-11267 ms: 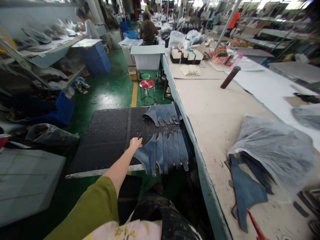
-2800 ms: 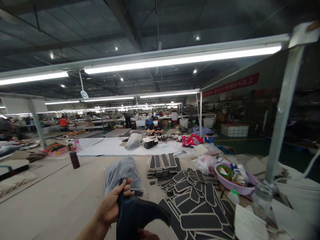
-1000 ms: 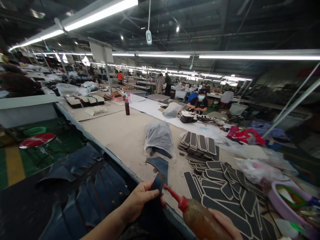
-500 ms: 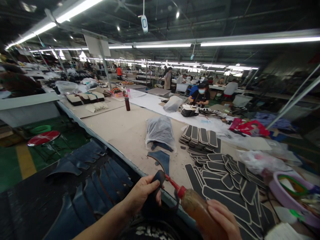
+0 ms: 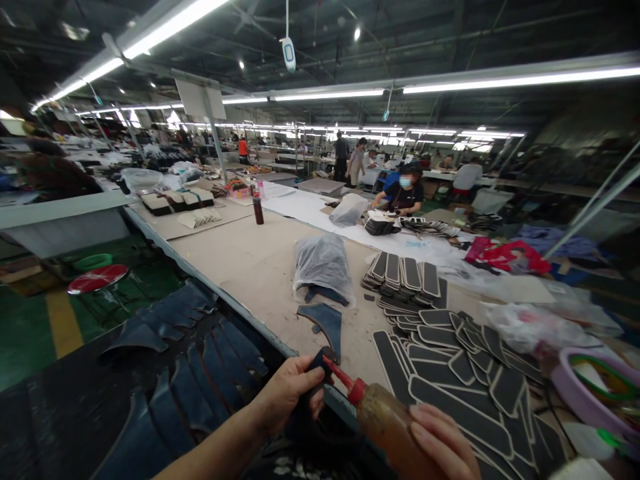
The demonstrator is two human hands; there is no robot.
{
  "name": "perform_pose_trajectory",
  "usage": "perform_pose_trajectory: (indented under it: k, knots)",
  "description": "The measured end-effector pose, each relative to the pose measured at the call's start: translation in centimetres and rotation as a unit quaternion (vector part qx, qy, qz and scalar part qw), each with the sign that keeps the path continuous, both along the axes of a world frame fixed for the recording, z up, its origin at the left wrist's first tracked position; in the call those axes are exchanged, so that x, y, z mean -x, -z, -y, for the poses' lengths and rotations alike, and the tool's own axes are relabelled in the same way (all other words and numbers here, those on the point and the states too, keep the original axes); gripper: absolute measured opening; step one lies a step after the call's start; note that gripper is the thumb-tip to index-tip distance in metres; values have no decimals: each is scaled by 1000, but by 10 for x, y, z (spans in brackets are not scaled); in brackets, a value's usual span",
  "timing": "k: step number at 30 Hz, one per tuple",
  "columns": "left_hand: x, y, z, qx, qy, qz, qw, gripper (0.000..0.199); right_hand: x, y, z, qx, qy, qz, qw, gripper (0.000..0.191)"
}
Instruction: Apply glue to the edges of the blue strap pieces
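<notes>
My left hand (image 5: 290, 393) pinches a dark leather piece (image 5: 319, 361) between thumb and fingers, over the table's near edge. In my right hand (image 5: 443, 437) is a squeeze bottle (image 5: 385, 417) of brownish liquid, lying tilted with its red nozzle (image 5: 340, 373) pointing left. The nozzle tip meets the upper edge of the leather piece, or comes very close to it. Just beyond sits a single blue leather piece (image 5: 327, 323) on the table. Lower parts of the held piece blend into the dark area below, and the bottle's base is hidden by my right hand.
Overlapping blue leather pieces (image 5: 200, 380) cover a black surface at left. Dark light-edged panels (image 5: 450, 380) lie heaped at right, near a purple basin (image 5: 570, 383). A plastic-covered bundle (image 5: 324, 267) and a brown bottle (image 5: 258, 209) stand farther back. A masked co-worker (image 5: 407, 193) sits across the table.
The held leather piece has turned and looks narrower. The nozzle tip has shifted slightly left and up along it. The whole view has swung a little, and a co-worker's arm has moved outward.
</notes>
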State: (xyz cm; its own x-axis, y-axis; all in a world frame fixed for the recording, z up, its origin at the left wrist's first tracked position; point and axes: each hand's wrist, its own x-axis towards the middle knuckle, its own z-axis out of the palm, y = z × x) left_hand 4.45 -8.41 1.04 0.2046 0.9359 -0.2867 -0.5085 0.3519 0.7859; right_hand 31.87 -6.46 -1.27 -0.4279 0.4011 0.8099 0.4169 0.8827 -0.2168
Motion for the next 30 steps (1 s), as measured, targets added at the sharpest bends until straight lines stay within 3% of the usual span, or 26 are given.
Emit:
perform_pose_trajectory:
  k: [3,6,10,13,16,19,24,30]
  knots:
    - [-3,2,1,3,-3,-14,1000,31,6,4,1,11,17,1,1000,53]
    - [-3,3,0,16,-14,-23,1000,32,3,7,1,30,48,-30,998,55]
    - [-3,5,-1,6,0,-10,1000,31,-5,6,0,10,7,-24,1000,64]
    - [-4,7,0,-13,31,-12,999,30,-1,5,0,14,-9,-9,1000,55]
    - [-4,6,2,-14,34,-28,999,31,4,6,2,41,31,-11,999,47]
    - [-4,2,2,2,18,-28,999,34,1,5,6,71,62,-50,994,52]
    - [-4,-2,2,6,7,-15,1000,35,-6,5,5,18,-12,-11,1000,64]
    - [2,-3,3,6,-31,-17,999,33,-17,18,2,-11,12,18,1000,73]
